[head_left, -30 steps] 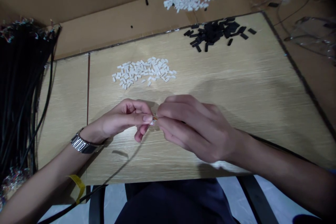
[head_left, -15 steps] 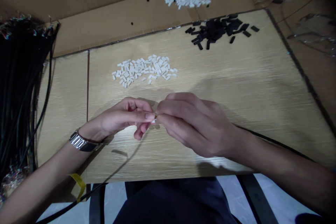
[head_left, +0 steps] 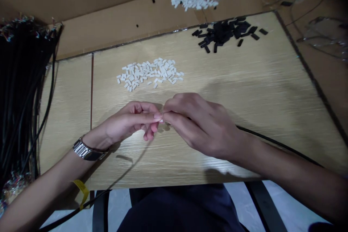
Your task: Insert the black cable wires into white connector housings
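Both hands have risen slightly, left hand (head_left: 127, 123) and right hand (head_left: 201, 127) pinching a small white connector (head_left: 161, 120) between fingertips.

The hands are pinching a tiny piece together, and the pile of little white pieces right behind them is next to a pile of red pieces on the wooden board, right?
Not quite. The head view shows the far pile on the wooden board is black, not red. The rest holds: the left hand and right hand pinch a tiny piece together, with the white pieces behind them.
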{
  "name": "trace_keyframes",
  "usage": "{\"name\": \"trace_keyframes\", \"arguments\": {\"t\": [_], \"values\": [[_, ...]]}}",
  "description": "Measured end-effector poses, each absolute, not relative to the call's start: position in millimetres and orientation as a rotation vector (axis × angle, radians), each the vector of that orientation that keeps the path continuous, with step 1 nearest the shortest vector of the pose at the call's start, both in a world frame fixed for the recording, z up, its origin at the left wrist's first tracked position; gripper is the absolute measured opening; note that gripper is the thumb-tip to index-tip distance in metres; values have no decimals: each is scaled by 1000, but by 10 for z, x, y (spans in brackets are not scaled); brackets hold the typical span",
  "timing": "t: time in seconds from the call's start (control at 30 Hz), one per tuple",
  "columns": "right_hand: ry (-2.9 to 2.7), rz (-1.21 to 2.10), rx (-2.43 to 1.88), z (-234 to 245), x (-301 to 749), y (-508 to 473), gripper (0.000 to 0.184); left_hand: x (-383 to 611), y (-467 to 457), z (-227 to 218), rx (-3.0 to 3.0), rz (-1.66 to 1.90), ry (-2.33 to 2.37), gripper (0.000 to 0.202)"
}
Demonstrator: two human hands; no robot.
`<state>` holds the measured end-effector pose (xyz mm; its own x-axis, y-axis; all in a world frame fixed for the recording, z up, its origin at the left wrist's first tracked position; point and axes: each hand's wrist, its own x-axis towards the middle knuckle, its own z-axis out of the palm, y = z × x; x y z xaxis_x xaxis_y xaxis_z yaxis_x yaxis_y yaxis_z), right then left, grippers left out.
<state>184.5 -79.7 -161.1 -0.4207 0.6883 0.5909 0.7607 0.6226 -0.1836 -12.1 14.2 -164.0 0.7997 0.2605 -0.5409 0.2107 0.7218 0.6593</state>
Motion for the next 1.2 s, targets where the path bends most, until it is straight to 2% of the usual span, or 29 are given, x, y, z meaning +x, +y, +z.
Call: {"name": "trace_keyframes", "arguments": {"t": [0.27, 0.5, 0.83, 1.2], "values": [[-2254, -52, -1136, -1528, 1943, -769, 15, -116, 129, -1593, 803, 28, 703, 20], [-2278, 44, -1130, -1560, 1923, -755, 20, -124, 138, -1600, 808, 20, 683, 18], [-2358, -274, -1124, -1579, 1927, -781, 16, -103, 137, -1575, 800, -3, 742, 19], [-2305, -236, -1060, -1660, 1909, -756, 17, -86, 162, -1572, 781, -26, 770, 22]]}}
